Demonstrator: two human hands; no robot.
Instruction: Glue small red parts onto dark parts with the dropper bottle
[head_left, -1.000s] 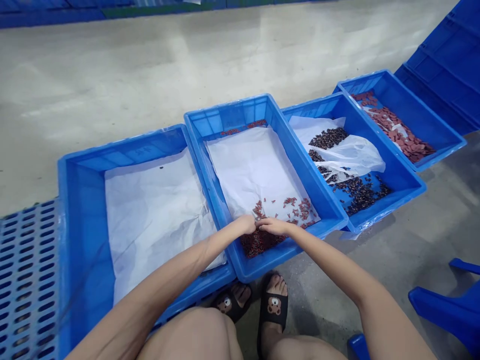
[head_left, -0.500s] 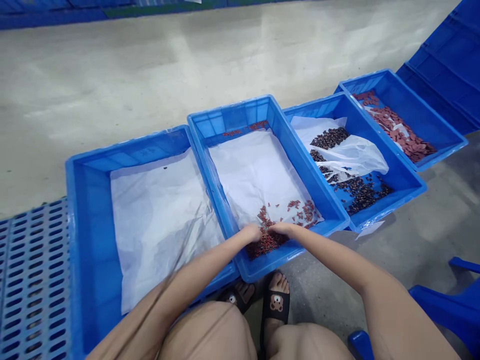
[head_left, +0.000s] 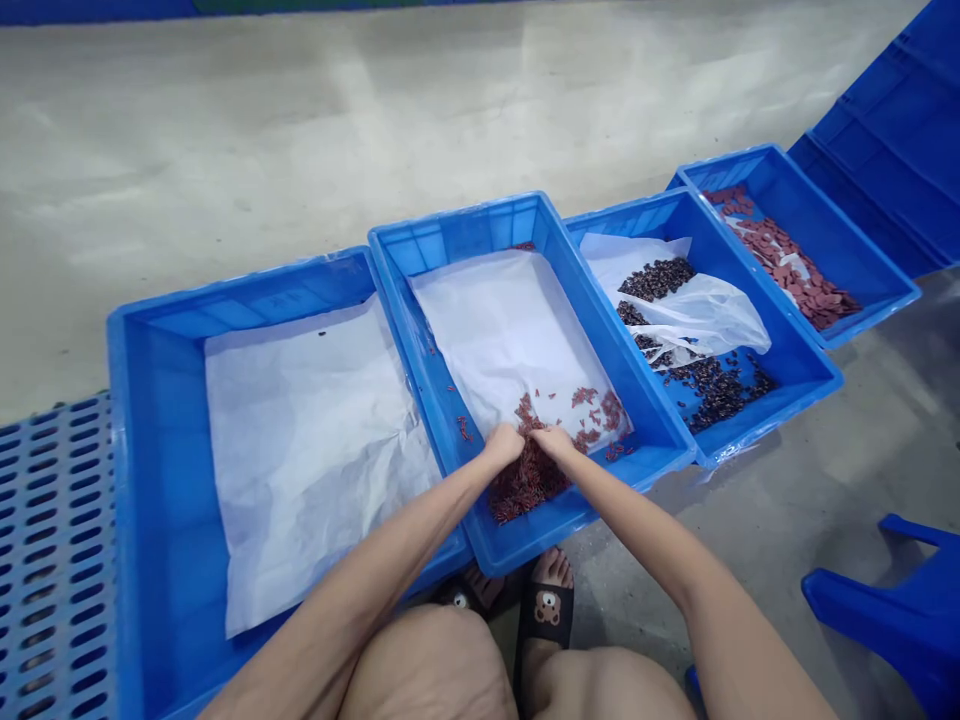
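Small red pieces lie heaped in the near end of the blue bin before me, some scattered over the white sheet that lines it. My left hand and right hand are close together at the heap, both apparently curled with the fingers turned down; I cannot tell how far closed they are or whether either has hold of any pieces. To my left sits a wider bin with a creased paper; to my right, one with dark pieces.
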